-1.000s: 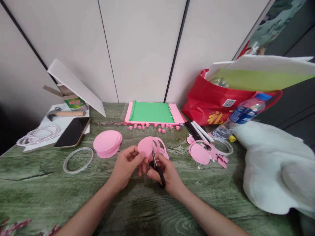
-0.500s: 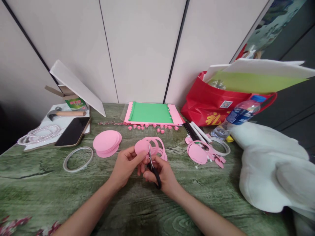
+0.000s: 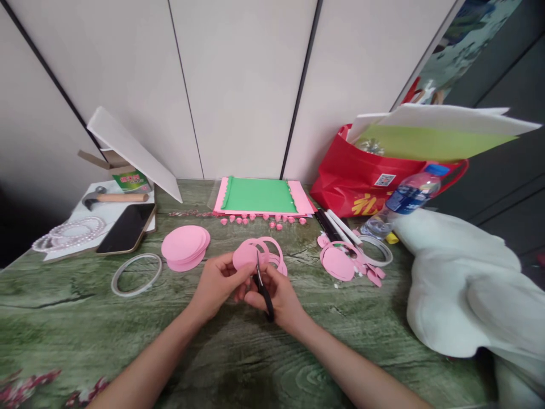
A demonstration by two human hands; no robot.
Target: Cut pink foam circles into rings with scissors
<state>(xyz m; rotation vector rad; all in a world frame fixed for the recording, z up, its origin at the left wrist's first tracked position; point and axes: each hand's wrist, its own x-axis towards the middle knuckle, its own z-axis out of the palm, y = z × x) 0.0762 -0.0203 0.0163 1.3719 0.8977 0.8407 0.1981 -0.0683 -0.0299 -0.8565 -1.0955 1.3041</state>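
Between the thumb and fingers of my left hand [image 3: 220, 285] is a pink paper circle [image 3: 244, 257]. Black-handled scissors [image 3: 264, 296] are in my right hand [image 3: 279, 298], their blades pointing away from me at the right edge of the circle. How far apart the blades are I cannot tell. Just behind my hands lie pink paper rings [image 3: 275, 250], partly covered by the circle and fingers. A stack of pink paper circles [image 3: 184, 245] rests left of my left hand.
Left are a tape roll [image 3: 136, 275], a phone [image 3: 128, 228], a hammer [image 3: 121, 197] and bead strings [image 3: 70, 233]. Green paper [image 3: 259, 194] lies at the back. Pink scraps [image 3: 338, 262], pens [image 3: 340, 227], a bottle [image 3: 411, 193], a red bag [image 3: 340, 179] and a white plush thing [image 3: 451, 295] are right.
The camera view has shifted slightly, with things on the right appearing further left. Both hands keep their grips, and the scissors stay at the circle's right edge.
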